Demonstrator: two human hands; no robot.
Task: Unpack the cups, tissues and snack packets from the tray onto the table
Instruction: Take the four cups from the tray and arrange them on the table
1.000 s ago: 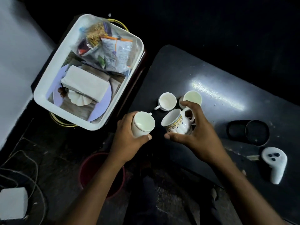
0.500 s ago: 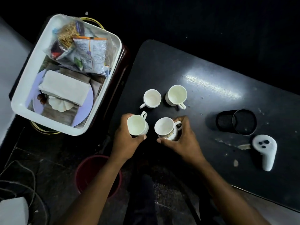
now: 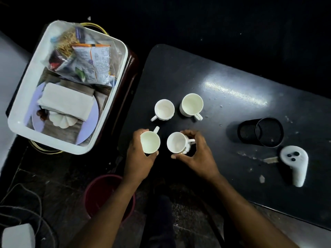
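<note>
Two white cups, one (image 3: 164, 109) and another (image 3: 191, 104), stand upright on the black table (image 3: 223, 72). In front of them my left hand (image 3: 138, 158) is wrapped around a plain white cup (image 3: 150, 142) near the table's left edge. My right hand (image 3: 197, 156) curls around a patterned cup (image 3: 177, 142) that stands upright on the table, with the thumb at its base and the fingers over its handle. The white tray (image 3: 68, 146) to the left holds folded tissues (image 3: 66, 101) on a lilac plate (image 3: 94, 113) and snack packets (image 3: 86, 58) in clear plastic.
A black mesh holder (image 3: 261, 132) lies on its side on the right of the table, with a white controller (image 3: 295, 161) beside it. Below, on the floor, are a maroon bucket (image 3: 100, 192), cables and a white box (image 3: 18, 235).
The patterned cup went from tilted in my right hand to upright on the table. Both held cups came down toward the near table edge, in front of the other two.
</note>
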